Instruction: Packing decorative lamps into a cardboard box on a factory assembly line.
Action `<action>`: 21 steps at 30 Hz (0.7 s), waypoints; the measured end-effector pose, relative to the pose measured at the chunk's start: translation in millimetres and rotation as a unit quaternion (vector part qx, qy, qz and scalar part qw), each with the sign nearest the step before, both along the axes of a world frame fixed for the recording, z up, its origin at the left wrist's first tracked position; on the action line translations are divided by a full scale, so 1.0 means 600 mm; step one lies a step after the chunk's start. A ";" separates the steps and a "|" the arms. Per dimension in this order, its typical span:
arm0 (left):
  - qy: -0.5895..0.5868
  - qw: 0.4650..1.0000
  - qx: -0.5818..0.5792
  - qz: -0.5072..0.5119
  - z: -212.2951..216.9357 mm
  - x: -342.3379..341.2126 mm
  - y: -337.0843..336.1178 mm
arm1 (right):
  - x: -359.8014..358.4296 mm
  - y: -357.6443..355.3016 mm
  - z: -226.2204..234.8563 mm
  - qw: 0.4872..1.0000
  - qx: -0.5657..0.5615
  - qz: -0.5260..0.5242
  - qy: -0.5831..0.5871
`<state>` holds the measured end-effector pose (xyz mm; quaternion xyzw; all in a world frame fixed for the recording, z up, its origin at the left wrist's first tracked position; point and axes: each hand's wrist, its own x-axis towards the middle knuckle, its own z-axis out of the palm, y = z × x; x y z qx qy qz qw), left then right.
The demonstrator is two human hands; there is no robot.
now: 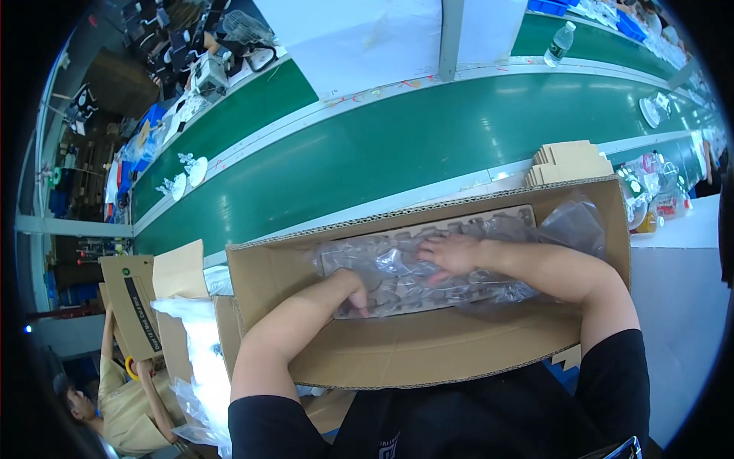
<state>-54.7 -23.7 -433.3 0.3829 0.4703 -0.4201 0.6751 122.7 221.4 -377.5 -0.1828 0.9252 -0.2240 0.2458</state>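
Note:
A large open cardboard box (428,348) stands in front of me. In it lies a long grey-beige tray (413,306) with many shaped hollows, covered by a clear plastic bag (390,260) that bunches up at the right end. My right hand (453,255) rests on the plastic over the tray's middle, its fingers spread and holding nothing. At the tray's near left corner, my left hand (355,294) points down against the plastic; its fingertips are partly hidden, so its grip does not show.
Beyond the box runs a green conveyor belt (367,164). Stacked cardboard pieces (569,162) and several bottles (657,187) stand to the right. A water bottle (560,44) is farther off. At left, a co-worker (134,409) handles a carton (131,306) beside an open plastic-lined box (176,336).

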 end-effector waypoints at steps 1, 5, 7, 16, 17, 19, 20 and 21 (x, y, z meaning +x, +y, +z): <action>0.004 1.000 -0.001 0.001 -0.028 -0.006 -0.026 | -0.026 0.004 0.019 1.000 -0.001 0.001 0.004; 0.030 0.993 -0.111 0.010 -0.014 0.007 -0.004 | -0.061 0.035 0.090 0.973 0.132 0.000 -0.190; 0.127 0.979 -0.157 0.033 0.056 0.025 0.030 | -0.044 0.054 0.099 0.962 0.176 0.000 -0.211; 0.052 0.995 -0.036 -0.082 0.090 0.029 0.042 | 0.007 0.099 0.064 0.922 0.292 0.009 -0.256; 0.045 0.993 0.056 -0.088 0.103 0.035 0.067 | 0.013 0.110 0.042 0.924 0.284 -0.009 -0.255; 0.036 0.984 0.146 -0.091 0.124 0.055 0.101 | 0.015 0.117 0.037 0.927 0.276 -0.025 -0.255; 0.022 0.952 0.293 -0.087 0.135 0.068 0.116 | 0.011 0.115 0.043 0.925 0.292 -0.040 -0.240; 0.008 0.897 0.435 -0.082 0.140 0.077 0.128 | 0.007 0.114 0.047 0.922 0.309 -0.057 -0.226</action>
